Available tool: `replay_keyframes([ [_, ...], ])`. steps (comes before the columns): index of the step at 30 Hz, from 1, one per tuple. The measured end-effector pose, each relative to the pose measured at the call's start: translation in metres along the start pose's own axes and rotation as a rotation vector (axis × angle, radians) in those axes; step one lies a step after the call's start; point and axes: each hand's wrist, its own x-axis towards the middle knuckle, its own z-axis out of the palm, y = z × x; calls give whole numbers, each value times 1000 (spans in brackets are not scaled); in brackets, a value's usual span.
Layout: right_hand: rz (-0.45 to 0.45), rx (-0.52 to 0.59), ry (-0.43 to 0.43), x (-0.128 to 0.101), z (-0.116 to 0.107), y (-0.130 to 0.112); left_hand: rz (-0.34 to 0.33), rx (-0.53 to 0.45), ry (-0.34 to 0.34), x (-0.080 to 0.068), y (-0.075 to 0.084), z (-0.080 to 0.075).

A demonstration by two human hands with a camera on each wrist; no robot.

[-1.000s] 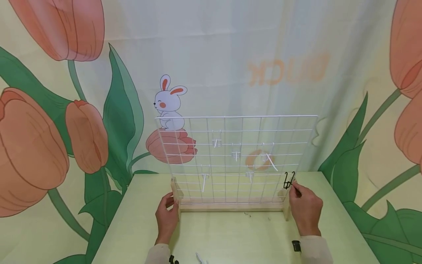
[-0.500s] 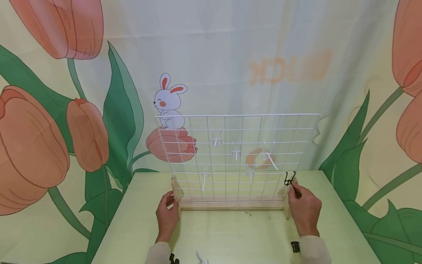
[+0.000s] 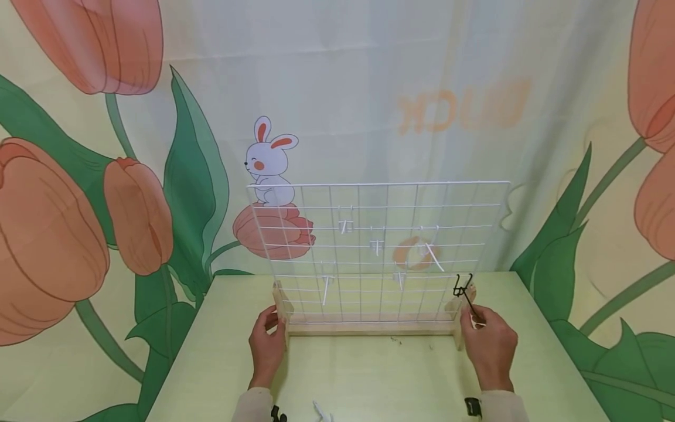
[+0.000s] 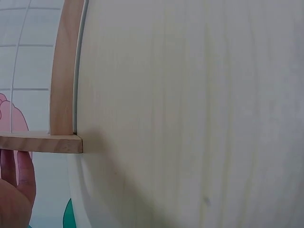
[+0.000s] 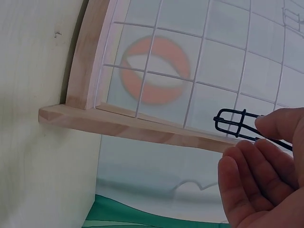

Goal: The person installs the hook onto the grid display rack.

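A white wire grid panel (image 3: 377, 252) stands upright in a wooden base (image 3: 369, 328) on the pale green table (image 3: 364, 375). Several white hooks (image 3: 345, 225) hang on it. At its lower right hangs a black wire hook (image 3: 462, 287) (image 5: 232, 124). My right hand (image 3: 487, 346) (image 5: 263, 173) pinches the long stem of this black hook near the base's right foot. My left hand (image 3: 267, 346) grips the left wooden foot (image 3: 281, 305); the left wrist view shows only its fingertips (image 4: 16, 190) beside the wood (image 4: 61, 95).
Loose small hooks, one black (image 3: 276, 415) and one white (image 3: 321, 412), lie at the table's near edge between my arms. A tulip-and-rabbit printed curtain (image 3: 337, 105) hangs close behind the table. Table edges run at left and right.
My right hand has slid down and back along the black hook's stem, towards me. The black hook stays at the grid. My left hand has not moved.
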Motion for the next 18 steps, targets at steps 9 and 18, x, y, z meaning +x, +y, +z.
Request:
replay_keyframes([
  [9,87,15,-35,-20,0,-1,-20,-5,-13,-1,1,0],
  [18,68,65,-68,-45,5,-14,-16,4,-8,-1,0,1],
])
